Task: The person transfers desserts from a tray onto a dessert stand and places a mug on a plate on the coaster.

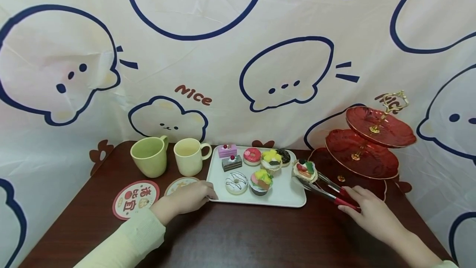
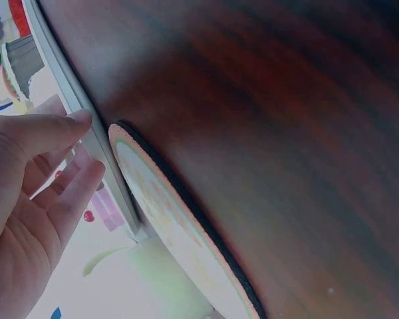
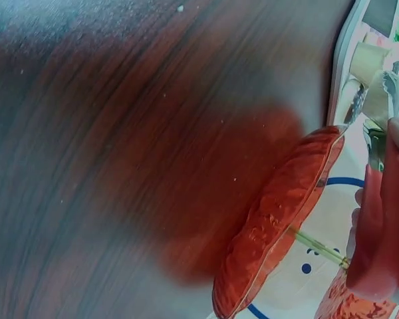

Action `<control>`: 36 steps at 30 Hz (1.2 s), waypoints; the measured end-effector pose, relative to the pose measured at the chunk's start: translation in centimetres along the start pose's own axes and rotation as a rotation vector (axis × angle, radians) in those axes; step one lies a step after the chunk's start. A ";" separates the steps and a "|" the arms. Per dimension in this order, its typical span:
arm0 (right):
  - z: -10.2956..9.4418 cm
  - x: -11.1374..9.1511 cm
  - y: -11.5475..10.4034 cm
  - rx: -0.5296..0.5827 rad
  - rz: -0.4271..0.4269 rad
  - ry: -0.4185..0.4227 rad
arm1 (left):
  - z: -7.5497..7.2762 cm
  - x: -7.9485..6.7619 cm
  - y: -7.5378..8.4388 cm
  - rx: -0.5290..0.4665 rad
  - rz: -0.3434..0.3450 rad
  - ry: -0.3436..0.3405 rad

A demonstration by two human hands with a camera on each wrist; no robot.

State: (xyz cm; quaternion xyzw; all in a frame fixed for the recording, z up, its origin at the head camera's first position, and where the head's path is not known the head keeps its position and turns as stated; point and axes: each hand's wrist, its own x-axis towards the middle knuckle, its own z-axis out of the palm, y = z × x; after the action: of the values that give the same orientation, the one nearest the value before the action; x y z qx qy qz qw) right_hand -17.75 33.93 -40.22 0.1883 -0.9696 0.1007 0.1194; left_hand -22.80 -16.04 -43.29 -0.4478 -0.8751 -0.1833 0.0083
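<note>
At the near left corner of a white tray (image 1: 284,195), my left hand (image 1: 191,197) pinches the rim between thumb and fingers. My right hand (image 1: 373,216) holds red-handled metal tongs (image 1: 321,193), whose tips grip a fruit-topped toy cupcake (image 1: 305,171) over the tray's right edge. On the tray sit two more cupcakes, one yellow-topped (image 1: 271,159) and one with fruit (image 1: 261,182). A white striped donut (image 1: 236,183), a pink donut (image 1: 252,156), a dark donut (image 1: 284,157) and two cake slices, purple (image 1: 227,151) and dark (image 1: 232,163), share it.
Right of the tray rises a red tiered stand (image 1: 375,162) with a gold handle (image 1: 396,101). A green mug (image 1: 150,158) and a cream mug (image 1: 186,158) stand at the left, behind a red-rimmed coaster (image 1: 135,199) and a second coaster (image 1: 181,183). Patterned cloth (image 1: 223,69) hangs behind.
</note>
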 end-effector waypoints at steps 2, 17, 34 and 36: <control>-0.1 0.0 0.2 -0.003 0.011 -0.004 | -0.1 0.0 0.0 0.001 -0.002 0.001; -0.7 -0.2 1.6 -0.002 0.124 -0.063 | -0.3 0.0 0.4 -0.014 -0.030 -0.012; -0.7 -0.5 3.7 -0.053 0.167 -0.053 | -0.4 -0.1 0.4 -0.027 -0.027 -0.010; -0.6 -0.5 4.0 -0.064 0.163 -0.047 | -0.4 -0.1 0.5 -0.030 -0.028 -0.008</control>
State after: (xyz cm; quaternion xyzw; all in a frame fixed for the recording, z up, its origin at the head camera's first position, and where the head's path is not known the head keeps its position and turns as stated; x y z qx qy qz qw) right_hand -18.79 37.91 -40.37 0.1072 -0.9870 0.0745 0.0938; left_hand -22.46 -15.99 -42.79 -0.4365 -0.8784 -0.1946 -0.0043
